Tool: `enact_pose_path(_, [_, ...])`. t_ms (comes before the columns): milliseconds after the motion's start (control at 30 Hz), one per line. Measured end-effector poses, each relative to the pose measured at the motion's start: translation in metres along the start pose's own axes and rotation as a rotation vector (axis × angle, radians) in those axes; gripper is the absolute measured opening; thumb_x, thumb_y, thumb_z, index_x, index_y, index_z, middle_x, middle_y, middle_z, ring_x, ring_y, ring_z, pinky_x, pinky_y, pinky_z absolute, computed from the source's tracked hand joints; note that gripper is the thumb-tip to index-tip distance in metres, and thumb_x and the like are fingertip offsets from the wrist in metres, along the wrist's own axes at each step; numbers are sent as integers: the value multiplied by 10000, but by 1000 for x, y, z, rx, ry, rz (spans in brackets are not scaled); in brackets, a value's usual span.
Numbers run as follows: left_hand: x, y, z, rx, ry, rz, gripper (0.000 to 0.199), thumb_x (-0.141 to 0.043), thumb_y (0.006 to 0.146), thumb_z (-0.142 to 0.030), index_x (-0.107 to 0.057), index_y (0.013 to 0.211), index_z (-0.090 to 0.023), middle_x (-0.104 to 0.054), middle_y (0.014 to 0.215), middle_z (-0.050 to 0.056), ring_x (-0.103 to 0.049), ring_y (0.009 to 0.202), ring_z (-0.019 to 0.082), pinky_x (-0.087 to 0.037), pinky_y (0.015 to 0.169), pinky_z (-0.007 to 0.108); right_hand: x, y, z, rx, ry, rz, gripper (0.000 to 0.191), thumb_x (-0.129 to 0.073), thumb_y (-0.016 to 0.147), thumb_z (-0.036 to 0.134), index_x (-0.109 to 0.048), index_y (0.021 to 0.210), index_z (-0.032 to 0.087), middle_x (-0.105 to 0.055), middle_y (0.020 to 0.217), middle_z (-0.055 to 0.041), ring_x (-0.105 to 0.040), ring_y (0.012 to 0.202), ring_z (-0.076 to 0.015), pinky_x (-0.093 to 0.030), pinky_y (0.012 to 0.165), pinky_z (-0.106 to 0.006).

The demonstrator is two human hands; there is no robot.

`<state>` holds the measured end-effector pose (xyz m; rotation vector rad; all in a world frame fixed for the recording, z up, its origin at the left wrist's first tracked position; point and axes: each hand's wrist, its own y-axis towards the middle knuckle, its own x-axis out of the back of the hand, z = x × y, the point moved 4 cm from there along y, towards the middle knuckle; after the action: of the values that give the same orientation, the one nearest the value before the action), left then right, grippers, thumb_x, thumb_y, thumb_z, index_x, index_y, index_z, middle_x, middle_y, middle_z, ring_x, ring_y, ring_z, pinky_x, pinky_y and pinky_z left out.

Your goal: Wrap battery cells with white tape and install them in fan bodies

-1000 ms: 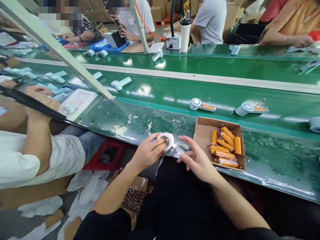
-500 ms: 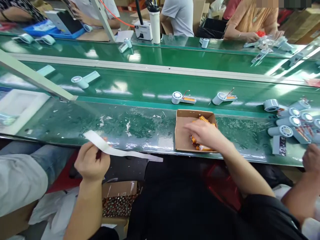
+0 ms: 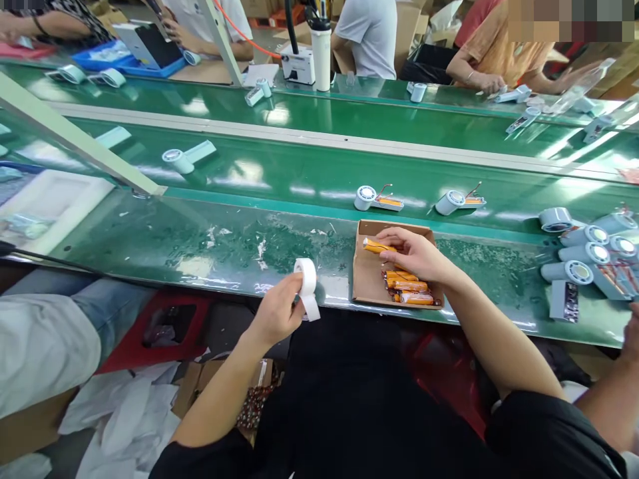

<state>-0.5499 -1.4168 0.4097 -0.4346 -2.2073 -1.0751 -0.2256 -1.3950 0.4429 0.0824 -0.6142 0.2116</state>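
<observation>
Near the bench's front edge, my left hand (image 3: 279,307) pinches a roll of white tape (image 3: 306,276), with a short strip hanging from it. My right hand (image 3: 418,255) is over an open cardboard box (image 3: 368,283), its thumb and fingers closed on an orange battery (image 3: 378,246) with a white end. Several more orange batteries (image 3: 410,286) with thin wires lie in the right part of the box, below my right hand. The box stands on the green bench (image 3: 234,256), to the right of the tape.
Two light blue fan units (image 3: 366,197) with wires lie on the belt behind the box. Several more fan bodies (image 3: 584,253) are piled at the right, near a person's hand (image 3: 632,329). A slanted metal post (image 3: 80,136) crosses the left. A white foam tray (image 3: 74,199) sits at far left.
My left hand has moved right, towards the box, and the long tape strip now shows as a roll with a short tail. My right hand has lifted a battery from the pile.
</observation>
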Motion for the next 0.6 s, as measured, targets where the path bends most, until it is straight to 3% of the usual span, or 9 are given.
enact_pose_path(100, [-14, 15, -14, 92, -159, -8, 313, -562, 1019, -198, -598, 1329, -187, -732, 1228, 132, -724, 1124, 257, -606, 945, 381, -11, -17, 26, 53, 68, -41, 360, -789, 890, 417, -718, 1196, 243, -778, 1161, -50, -735, 1055, -236, -580, 920, -364])
enact_pose_path(200, [-31, 26, -25, 265, -423, -28, 348, -611, 1026, -260, -588, 1369, -203, -702, 1339, 144, -709, 1188, 256, -588, 1013, 399, -25, -27, 46, 140, 39, 26, 251, -813, 885, 347, -745, 1104, 245, -794, 1082, -23, -749, 964, -209, -571, 863, -328])
enact_pose_path(367, [-51, 35, -35, 543, -934, -23, 333, -678, 1008, -462, -659, 1193, -186, -748, 1266, 143, -751, 1015, 222, -628, 858, 338, -36, -33, 52, 281, -1, 57, 238, -805, 928, 302, -751, 1155, 257, -805, 1099, -13, -754, 934, -183, -570, 830, -299])
enact_pose_path(500, [-47, 34, -32, 626, -855, -99, 367, -869, 854, -431, -707, 1059, -173, -801, 1023, 85, -721, 778, 164, -598, 702, 274, -36, -37, 52, 406, 28, 45, 275, -789, 949, 346, -750, 1206, 258, -774, 1242, -64, -741, 1074, -223, -586, 945, -354])
enact_pose_path(600, [-46, 26, -29, 604, -772, -223, 313, -897, 830, -363, -673, 960, -186, -806, 961, 66, -745, 795, 182, -612, 728, 298, -35, -37, 44, 225, 71, -56, 468, -862, 872, 424, -724, 1286, 254, -792, 1103, -58, -712, 789, -174, -586, 717, -308])
